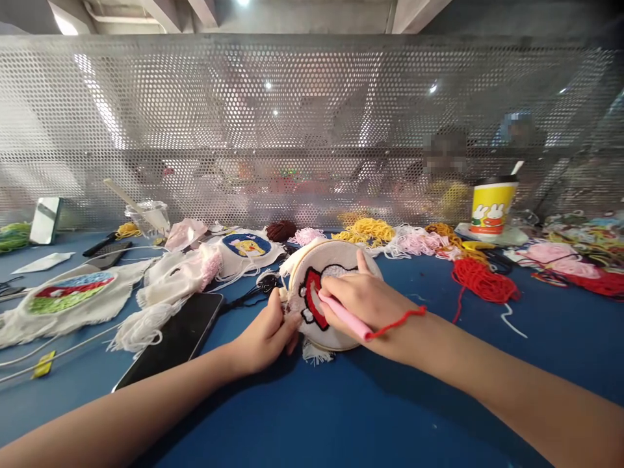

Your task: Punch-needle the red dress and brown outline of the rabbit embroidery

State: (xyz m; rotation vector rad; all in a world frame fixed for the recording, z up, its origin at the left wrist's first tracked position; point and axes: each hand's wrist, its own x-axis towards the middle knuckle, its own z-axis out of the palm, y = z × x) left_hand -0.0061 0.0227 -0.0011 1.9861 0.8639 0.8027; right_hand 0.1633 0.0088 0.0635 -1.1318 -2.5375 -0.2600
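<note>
My left hand point(268, 331) grips the left edge of a round embroidery hoop point(334, 344), which is tilted up off the table. White cloth is stretched in it, worked with a black outline, a red patch point(314, 296) and a pale grey area. In my right hand point(363, 299) is a pink punch needle point(348, 318), its tip hidden behind my fingers at the red patch. Red yarn point(400, 323) trails from the tool's back end over my right wrist. Part of the design is covered by my right hand.
Yellow yarn point(365, 231) and red yarn point(485, 281) lie beyond the hoop. A yellow cup point(493, 207) stands at back right. On the left are a black tablet point(178, 335), white yarn point(141, 328) and finished-looking embroidered cloths point(73, 292). A perforated metal screen point(292, 123) closes the back.
</note>
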